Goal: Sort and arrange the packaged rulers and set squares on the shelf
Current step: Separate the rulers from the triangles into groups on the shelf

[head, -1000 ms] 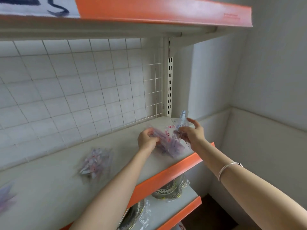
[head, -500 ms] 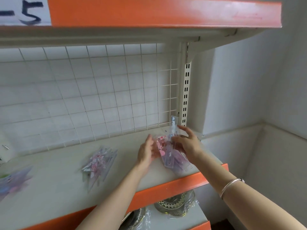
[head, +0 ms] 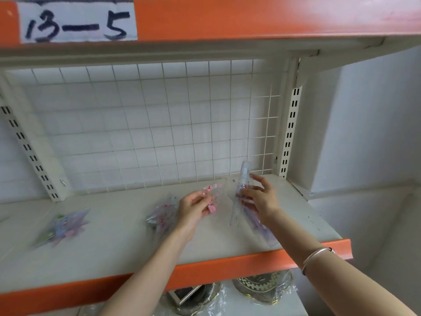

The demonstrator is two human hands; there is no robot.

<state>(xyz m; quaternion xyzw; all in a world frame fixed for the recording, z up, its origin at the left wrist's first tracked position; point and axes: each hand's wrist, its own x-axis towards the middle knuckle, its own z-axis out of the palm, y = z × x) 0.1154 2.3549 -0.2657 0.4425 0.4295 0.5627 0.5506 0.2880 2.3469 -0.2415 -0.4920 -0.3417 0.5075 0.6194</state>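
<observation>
- The left hand [head: 193,208] holds a pink pack [head: 211,195] up over the shelf [head: 114,242], fingers curled round it
- The right hand [head: 262,201] pinches a blue pack [head: 243,176] that stands tilted on edge at the right of the shelf; its top fingers are spread apart
- To do this well, I think: keep pink and blue apart; lay each pack flat with its own kind; line up the edges; go slow, as the wrap looks slippy
- Count: two hands; one pack in the left; the right may hold more than one, too blurry to tell
- Two piles lie on the shelf: the mid pile [head: 162,216] just beside the left hand; the far pile [head: 62,226] well to the left
</observation>
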